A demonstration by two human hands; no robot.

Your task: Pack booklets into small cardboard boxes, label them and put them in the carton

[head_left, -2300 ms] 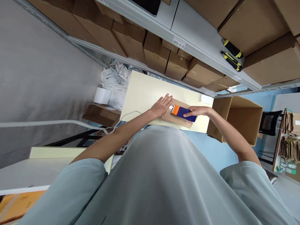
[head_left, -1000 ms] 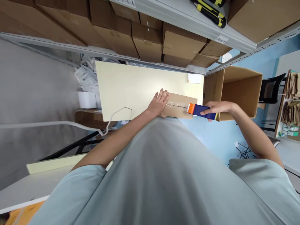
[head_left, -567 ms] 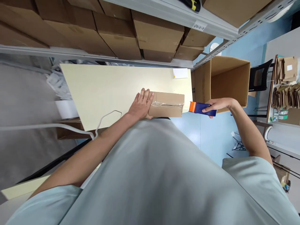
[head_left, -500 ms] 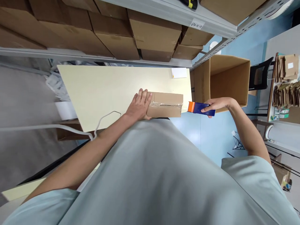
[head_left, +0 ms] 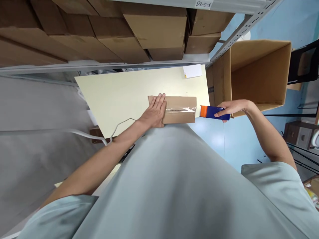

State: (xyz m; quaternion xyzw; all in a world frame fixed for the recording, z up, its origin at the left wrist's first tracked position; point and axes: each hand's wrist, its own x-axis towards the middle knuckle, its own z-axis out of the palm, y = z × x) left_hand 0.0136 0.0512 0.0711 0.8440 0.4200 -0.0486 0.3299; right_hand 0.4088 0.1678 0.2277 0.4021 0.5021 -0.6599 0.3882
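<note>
A small cardboard box [head_left: 180, 116] lies on the pale yellow tabletop [head_left: 119, 89], close to my shirt. Shiny clear tape runs along its top seam. My left hand [head_left: 156, 111] presses flat on the left end of this box, fingers stretched out. Just beyond the box's right end, my right hand [head_left: 228, 109] grips a dark blue tape dispenser [head_left: 214, 112] with an orange front. The orange end points left toward the box, with a small gap between them. Part of the dispenser is hidden by my fingers.
A large open carton [head_left: 259, 73] stands to the right of the table. Shelving with several cardboard boxes [head_left: 159, 31] runs along the far side. A white card [head_left: 192, 71] lies at the table's far right corner. A bent white rod [head_left: 84, 133] reaches in from the left.
The view has shifted, bringing the large carton nearer. My left hand sits a little farther right on the box, and its left edge now shows. The dispenser stays beside the box's right end.
</note>
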